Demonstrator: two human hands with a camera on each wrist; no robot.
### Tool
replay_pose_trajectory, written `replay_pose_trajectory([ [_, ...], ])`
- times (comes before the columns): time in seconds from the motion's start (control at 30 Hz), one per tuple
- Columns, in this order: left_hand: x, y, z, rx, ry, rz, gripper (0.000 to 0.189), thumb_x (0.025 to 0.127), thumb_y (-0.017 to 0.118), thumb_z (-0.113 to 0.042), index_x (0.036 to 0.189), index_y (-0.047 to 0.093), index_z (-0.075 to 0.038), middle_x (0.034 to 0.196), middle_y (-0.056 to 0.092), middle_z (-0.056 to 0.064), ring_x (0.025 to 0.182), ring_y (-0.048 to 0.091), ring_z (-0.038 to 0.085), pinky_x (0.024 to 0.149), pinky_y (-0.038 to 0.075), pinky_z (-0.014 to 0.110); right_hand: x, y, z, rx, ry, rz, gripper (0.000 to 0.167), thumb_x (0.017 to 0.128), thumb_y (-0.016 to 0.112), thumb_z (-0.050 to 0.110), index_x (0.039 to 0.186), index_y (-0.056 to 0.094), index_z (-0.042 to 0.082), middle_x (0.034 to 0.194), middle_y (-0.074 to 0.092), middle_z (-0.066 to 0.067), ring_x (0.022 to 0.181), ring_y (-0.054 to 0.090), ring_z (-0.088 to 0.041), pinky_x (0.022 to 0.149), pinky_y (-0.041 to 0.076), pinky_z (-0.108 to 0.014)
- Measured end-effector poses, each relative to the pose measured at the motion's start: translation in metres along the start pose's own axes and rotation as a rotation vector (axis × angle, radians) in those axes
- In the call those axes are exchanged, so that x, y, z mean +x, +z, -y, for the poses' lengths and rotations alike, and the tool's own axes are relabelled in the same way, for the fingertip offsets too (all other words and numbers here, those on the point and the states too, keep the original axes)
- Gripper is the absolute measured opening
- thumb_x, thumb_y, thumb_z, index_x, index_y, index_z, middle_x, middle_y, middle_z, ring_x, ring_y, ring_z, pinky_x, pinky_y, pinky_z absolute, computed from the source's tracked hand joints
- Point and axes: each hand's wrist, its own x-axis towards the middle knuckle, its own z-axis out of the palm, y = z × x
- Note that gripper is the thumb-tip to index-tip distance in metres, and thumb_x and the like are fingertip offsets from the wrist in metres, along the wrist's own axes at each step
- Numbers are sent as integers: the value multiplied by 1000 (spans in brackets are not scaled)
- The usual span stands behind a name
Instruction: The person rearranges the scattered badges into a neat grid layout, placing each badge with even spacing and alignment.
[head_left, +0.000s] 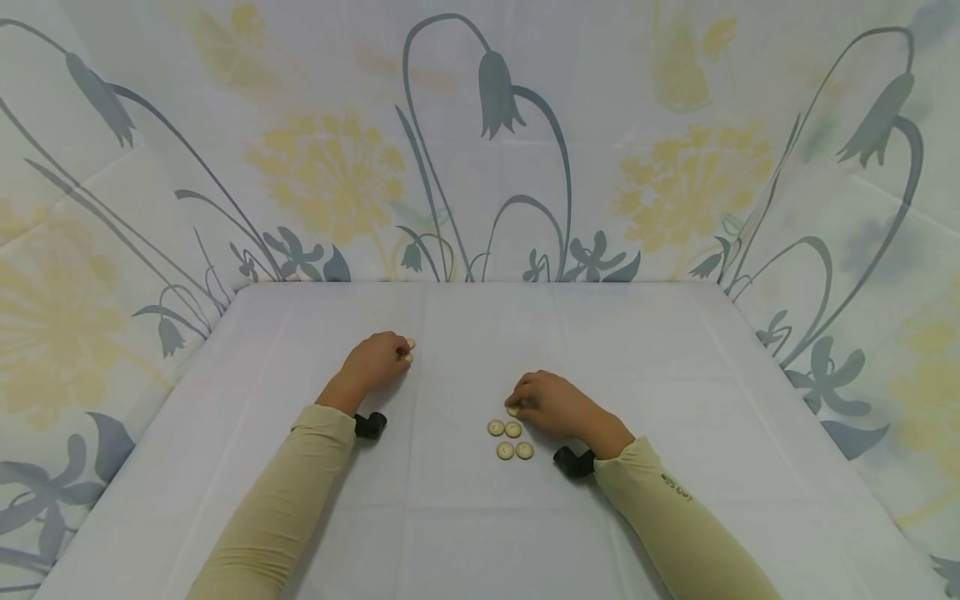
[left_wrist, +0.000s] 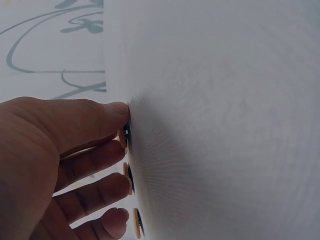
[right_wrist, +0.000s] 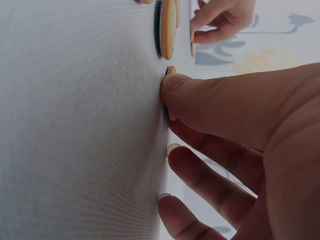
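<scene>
Near the far left part of the table, my left hand (head_left: 375, 360) pinches a pale round button (left_wrist: 122, 139) by the thumb and a mostly hidden finger, right at the cloth. Two more buttons stand close by its other fingertips, one button (left_wrist: 136, 223) lowest in the left wrist view. My right hand (head_left: 555, 404) is at the middle right, with thumb and forefinger on another button (right_wrist: 171, 112) low at the table surface. Its remaining fingers are spread with their tips near the cloth. Just beside this hand lie several cream buttons (head_left: 506, 450) in two short rows.
A white cloth covers the table (head_left: 480, 533). Behind and at both sides hangs a flower-patterned curtain (head_left: 480, 167). Black wrist cameras, one at the left wrist (head_left: 371, 426) and one at the right wrist (head_left: 574, 462), sit close above the table.
</scene>
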Motion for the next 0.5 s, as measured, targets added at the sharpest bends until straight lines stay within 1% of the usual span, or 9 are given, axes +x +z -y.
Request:
replay_pose_trajectory([
  [0.13,0,0,0,16,9,0,27,94,60,-20,115,69,-4,116,65,15,105,61,30,91,49,45,0,0,0,-7,-8,-2,19,88,67,14,106,75,14,107,68,1,100,61,-18,90,48,-35],
  [0.33,-4,-1,-4,21,24,12,33,96,57,-21,124,65,-5,124,62,16,115,59,34,97,47,47,0,-1,0,-7,-16,-6,19,88,68,13,105,75,13,106,68,0,99,61,-18,89,49,-36],
  [0.43,-7,-2,-8,25,46,11,33,95,59,-21,124,64,-5,124,61,15,116,59,34,99,46,48,-1,-1,0,-10,-26,-11,19,87,68,12,105,75,13,105,68,0,99,61,-18,88,49,-35],
  [0.5,-9,-3,-12,28,61,4,33,94,60,-21,122,65,-6,123,62,14,114,60,33,98,46,49,-1,-2,0,-11,-31,-16,19,87,68,12,105,75,13,105,68,0,99,61,-18,88,49,-35],
])
